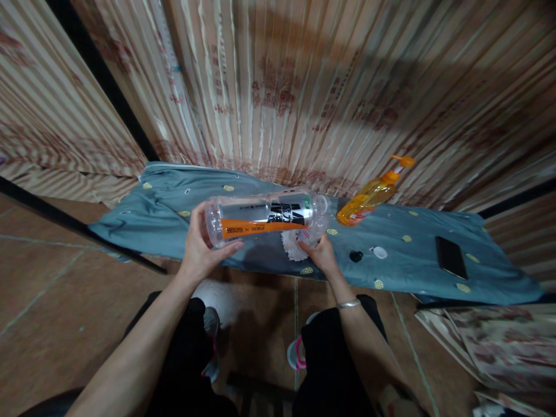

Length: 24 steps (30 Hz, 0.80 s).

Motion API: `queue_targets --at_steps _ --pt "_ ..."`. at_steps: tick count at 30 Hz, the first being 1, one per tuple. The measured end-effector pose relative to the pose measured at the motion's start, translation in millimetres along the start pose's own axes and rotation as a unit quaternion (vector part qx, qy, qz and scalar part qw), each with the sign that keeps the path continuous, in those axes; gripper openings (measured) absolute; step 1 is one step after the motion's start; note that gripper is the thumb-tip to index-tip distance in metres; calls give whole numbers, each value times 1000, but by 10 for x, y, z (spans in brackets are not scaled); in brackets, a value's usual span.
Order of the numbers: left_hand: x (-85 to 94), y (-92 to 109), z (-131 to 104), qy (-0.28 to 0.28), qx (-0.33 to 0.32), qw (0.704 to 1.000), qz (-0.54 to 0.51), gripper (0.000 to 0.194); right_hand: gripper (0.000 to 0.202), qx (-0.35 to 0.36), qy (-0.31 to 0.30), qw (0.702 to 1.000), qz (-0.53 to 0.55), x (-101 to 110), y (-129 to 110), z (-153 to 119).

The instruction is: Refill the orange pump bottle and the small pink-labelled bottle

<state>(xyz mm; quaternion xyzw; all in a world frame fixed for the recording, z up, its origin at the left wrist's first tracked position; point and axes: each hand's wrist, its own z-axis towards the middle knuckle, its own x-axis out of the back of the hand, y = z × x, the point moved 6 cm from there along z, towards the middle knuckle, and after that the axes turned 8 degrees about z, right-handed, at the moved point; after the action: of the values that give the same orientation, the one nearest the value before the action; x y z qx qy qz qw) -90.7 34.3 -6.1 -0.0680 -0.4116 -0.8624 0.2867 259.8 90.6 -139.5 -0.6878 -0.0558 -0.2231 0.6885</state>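
A large clear plastic bottle (pixel 243 211) with an orange and silver label lies nearly level above the bench, its neck toward the right. My left hand (pixel 202 246) is wrapped round its base end, thumb along the near side. My right hand (pixel 319 252) is closed below the neck on a smaller clear plastic container (pixel 320 226), partly hidden by the fingers and the large bottle. Beside those fingers shows a white piece with a scalloped edge (pixel 294 246); I cannot tell whether it is held or lying on the cloth.
A blue-green cloth (pixel 408 272) covers the narrow bench. On it are an orange pump bottle (pixel 367 200), a black cap (pixel 356 256), a white cap (pixel 379 252) and a dark phone (pixel 450 256). Striped curtains (pixel 278 87) hang behind; a dark metal pole (pixel 104 81) stands left.
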Motion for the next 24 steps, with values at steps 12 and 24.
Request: queue_targets --at_steps 12,24 --pt "8 -13 -14 2 -5 1000 10 101 74 9 -12 1000 24 -17 31 29" --pt "13 18 2 4 -21 1000 -2 106 62 -2 5 1000 3 -2 -19 -13"
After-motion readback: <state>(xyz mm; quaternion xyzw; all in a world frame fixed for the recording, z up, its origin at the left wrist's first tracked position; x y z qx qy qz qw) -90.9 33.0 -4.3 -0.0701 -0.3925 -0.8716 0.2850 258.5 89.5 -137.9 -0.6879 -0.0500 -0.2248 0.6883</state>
